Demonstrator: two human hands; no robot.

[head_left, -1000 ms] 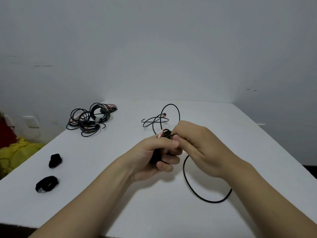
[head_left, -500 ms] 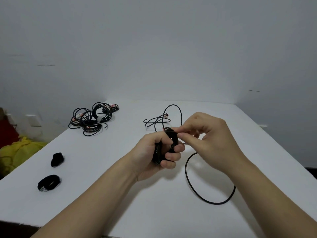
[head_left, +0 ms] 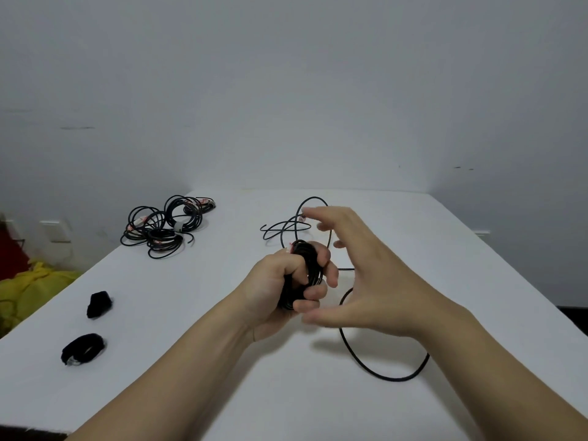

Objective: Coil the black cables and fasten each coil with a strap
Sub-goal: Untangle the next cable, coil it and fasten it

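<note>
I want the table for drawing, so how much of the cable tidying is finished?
Done: two small black bundles by the left edge look wrapped, though too small to be sure. In hand: the left hand grips a coil, the right hand is open beside it, and its loose tail lies on the table. Left: finishing and strapping that coil, then the tangled pile at the back.
</note>
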